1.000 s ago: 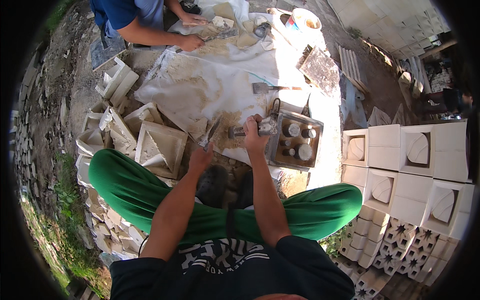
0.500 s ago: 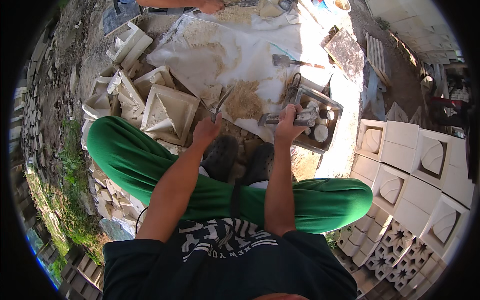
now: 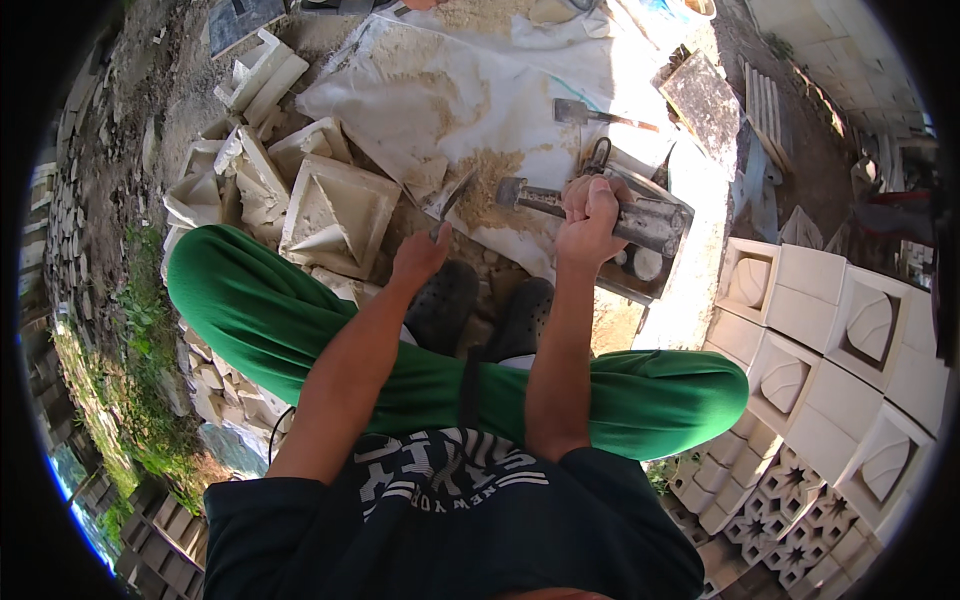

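My left hand (image 3: 420, 258) is closed around the handle of a small trowel (image 3: 457, 197), whose pointed metal blade angles up over the sandy white sheet. My right hand (image 3: 592, 218) grips a grey, cement-crusted tool (image 3: 655, 226) with a thick cylindrical end to the right and a narrower part with a blunt head to the left. It is held above a rectangular metal mould box (image 3: 628, 292), covering much of it. Pale round pieces (image 3: 643, 262) show inside the box. A dark looped handle (image 3: 598, 157) rises at the box's far left corner.
Broken pale blocks (image 3: 340, 215) are piled at left. A flat scraper (image 3: 575, 112) lies on the white sheet (image 3: 400, 100). Patterned blocks (image 3: 785, 380) stand stacked at right. At the top edge, part of another person's hand (image 3: 424, 4) shows.
My right hand has lifted the grey tool, which now shows more of its thick end over the box. The left hand with the trowel shifted slightly. The other person's hand moved mostly out of view.
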Available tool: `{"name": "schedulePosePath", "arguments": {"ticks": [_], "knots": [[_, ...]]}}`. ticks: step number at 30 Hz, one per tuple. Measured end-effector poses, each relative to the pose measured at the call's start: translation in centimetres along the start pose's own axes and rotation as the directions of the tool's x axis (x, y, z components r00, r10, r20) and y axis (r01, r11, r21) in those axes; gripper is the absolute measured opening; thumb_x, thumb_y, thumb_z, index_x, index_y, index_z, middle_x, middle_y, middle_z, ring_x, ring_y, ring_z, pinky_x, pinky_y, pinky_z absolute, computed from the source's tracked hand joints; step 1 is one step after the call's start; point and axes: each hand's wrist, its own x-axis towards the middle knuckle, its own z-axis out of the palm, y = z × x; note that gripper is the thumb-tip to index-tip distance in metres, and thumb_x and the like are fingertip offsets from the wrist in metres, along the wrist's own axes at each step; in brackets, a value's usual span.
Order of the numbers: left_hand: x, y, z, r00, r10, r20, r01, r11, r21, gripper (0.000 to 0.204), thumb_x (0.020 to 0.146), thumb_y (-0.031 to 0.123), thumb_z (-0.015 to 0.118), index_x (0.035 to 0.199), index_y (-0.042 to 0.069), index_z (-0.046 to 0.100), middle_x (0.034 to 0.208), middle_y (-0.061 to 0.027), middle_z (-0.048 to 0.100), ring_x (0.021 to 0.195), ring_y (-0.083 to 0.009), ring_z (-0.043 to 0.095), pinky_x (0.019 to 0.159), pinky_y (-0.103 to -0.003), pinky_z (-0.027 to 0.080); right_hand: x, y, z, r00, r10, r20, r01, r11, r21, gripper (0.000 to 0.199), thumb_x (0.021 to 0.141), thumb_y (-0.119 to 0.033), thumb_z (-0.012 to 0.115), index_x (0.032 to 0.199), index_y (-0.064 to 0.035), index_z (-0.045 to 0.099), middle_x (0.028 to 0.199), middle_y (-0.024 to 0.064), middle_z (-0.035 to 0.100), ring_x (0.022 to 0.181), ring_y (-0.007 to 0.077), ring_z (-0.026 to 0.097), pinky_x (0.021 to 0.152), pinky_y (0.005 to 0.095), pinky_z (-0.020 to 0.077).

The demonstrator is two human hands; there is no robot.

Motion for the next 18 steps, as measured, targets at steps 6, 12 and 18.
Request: {"name": "schedulePosePath", "arguments": {"ticks": [6,12,18], "knots": [[1.4,0.5,1.8,1.0,0.013,0.001,-0.013,1.0,-0.001,0.072,0.089,0.059,0.039,0.089,-0.007,0.066,0.095,-0.0319,0.062,0.095,-0.0461,0.059,0.085,-0.052,0.045,-0.6,3.2,-0.8,1.0,0.025,0.019,-0.025,1.0,-0.004,0.028,0.084,-0.006,0.048,0.063,-0.0111,0.031,0.051,-0.0027,0.032,0.045,0.0072,0.029,0.044,0.0253,0.0249],[1.6,1.0,2.0,0.999,0.015,0.034,-0.014,0.999,-0.037,0.071,0.091,0.057,0.038,0.09,-0.008,0.066,0.095,-0.0328,0.062,0.094,-0.0474,0.059,0.085,-0.052,0.045,-0.1,6.7,-0.4,0.99,0.138,0.001,-0.137,0.983,-0.118,0.02,0.087,-0.008,0.052,0.069,-0.0079,0.042,0.061,-0.0051,0.035,0.053,0.0049,0.031,0.048,0.0235,0.0268],[2.0,0.4,2.1,0.998,0.025,0.064,-0.022,0.998,-0.061,0.072,0.092,0.057,0.037,0.092,-0.01,0.065,0.093,-0.0326,0.062,0.093,-0.0472,0.059,0.083,-0.052,0.046,-1.5,1.5,0.4,0.995,0.061,0.083,-0.058,0.998,-0.037,0.026,0.084,-0.005,0.049,0.067,-0.0106,0.03,0.053,-0.0019,0.031,0.047,0.0067,0.028,0.046,0.0237,0.0247]]}}
